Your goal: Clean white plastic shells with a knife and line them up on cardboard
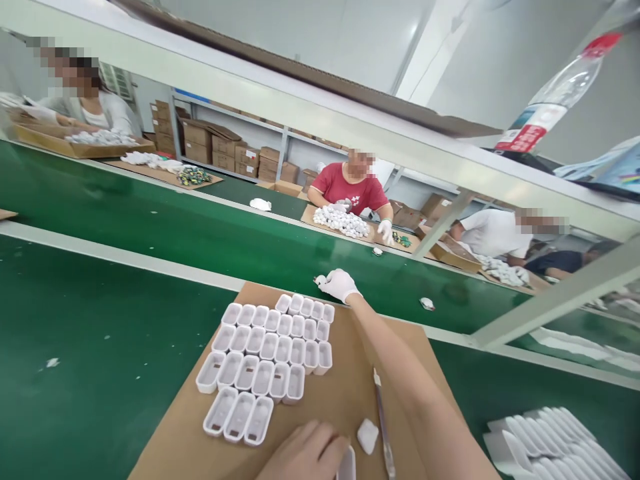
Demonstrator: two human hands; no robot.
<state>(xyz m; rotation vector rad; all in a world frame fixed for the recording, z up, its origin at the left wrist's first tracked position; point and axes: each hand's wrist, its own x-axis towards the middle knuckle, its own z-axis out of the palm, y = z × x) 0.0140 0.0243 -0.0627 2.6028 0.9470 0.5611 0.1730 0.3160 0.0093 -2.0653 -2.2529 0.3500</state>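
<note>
My right hand (341,287), in a white glove, reaches over the far edge of the cardboard sheet to the green belt, its fingers closed on a small white part (321,281). My bare left hand (305,453) is at the bottom edge, fingers curled against a white rectangular cup (346,465) that is partly cut off. Rows of open white cups (269,347) stand on the brown cardboard (350,373), left of my right forearm. A white lump (367,436) and a slim pen-like tool (383,420) lie between my left hand and right forearm.
Stacked white pieces (550,443) sit at the lower right. A metal rail (125,259) borders the green belt (210,227), which carries small white parts (427,304). Beyond it, people work at piles (343,221). A bottle (555,100) stands on the overhead shelf.
</note>
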